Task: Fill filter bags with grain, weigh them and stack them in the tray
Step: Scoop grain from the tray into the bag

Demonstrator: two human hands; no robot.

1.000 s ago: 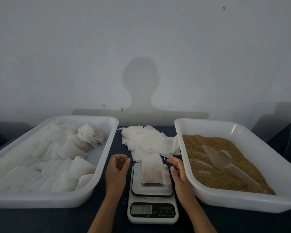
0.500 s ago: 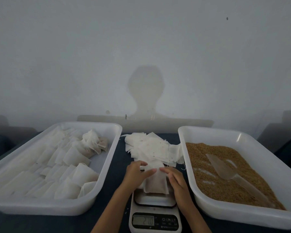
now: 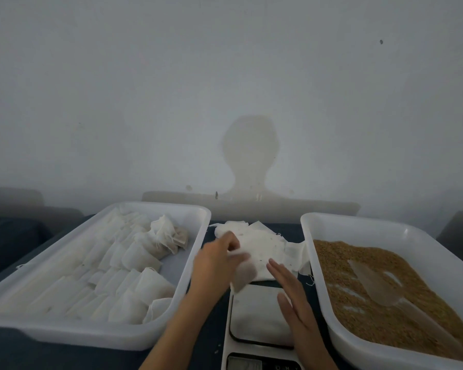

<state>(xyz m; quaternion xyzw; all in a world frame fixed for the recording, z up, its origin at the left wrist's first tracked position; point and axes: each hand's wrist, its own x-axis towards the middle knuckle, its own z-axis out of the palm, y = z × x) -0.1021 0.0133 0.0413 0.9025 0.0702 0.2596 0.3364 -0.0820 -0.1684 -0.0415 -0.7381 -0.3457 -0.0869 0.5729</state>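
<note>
My left hand (image 3: 219, 263) grips a filled filter bag (image 3: 242, 273) by its top and holds it just above the far edge of the white scale (image 3: 257, 316), whose platform is bare. With straight fingers, my right hand (image 3: 292, 297) hovers over the scale's right side and holds nothing. A pile of empty filter bags (image 3: 262, 241) lies on the table behind the scale. The left tray (image 3: 96, 335) holds several rows of filled bags (image 3: 129, 263). The right tray (image 3: 316, 263) holds brown grain (image 3: 364, 284) with a clear scoop (image 3: 372, 281) lying on it.
The trays and scale stand on a dark blue table (image 3: 206, 351) against a plain white wall. A bare strip of the left tray's floor (image 3: 171, 265) shows along its right wall.
My left hand took hold of the filled bag and lifted it off the scale platform toward the left. My right hand let go and drew back. The camera tilted upward.
</note>
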